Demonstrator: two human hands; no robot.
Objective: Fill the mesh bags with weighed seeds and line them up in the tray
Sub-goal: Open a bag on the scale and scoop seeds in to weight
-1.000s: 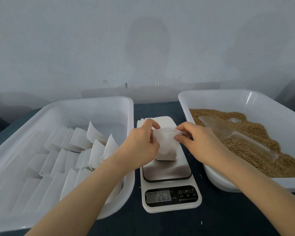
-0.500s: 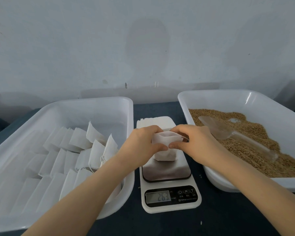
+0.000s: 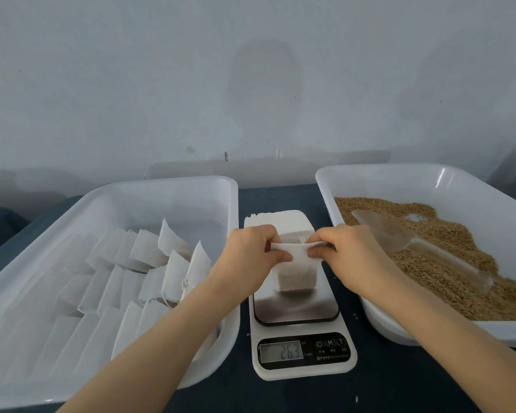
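Observation:
A white mesh bag (image 3: pixel 295 274) with seeds in its bottom stands on the steel plate of a white kitchen scale (image 3: pixel 298 317); the display reads 26.3. My left hand (image 3: pixel 251 257) pinches the bag's top edge on the left and my right hand (image 3: pixel 349 254) pinches it on the right, the top drawn flat between them. The white tray (image 3: pixel 108 198) on the left holds several rows of filled white bags (image 3: pixel 149 263). The white tray (image 3: pixel 471 180) on the right holds brown seeds (image 3: pixel 447 263) with a clear plastic scoop (image 3: pixel 405 242) lying in them.
A stack of flat white empty bags (image 3: pixel 280 222) lies on the dark table behind the scale. A grey wall rises just behind the trays. A few loose seeds (image 3: pixel 355 399) lie on the table near the scale.
The bag's mouth, held open a second ago, is now pressed flat and stretched sideways between both hands. The scale reading has stayed the same.

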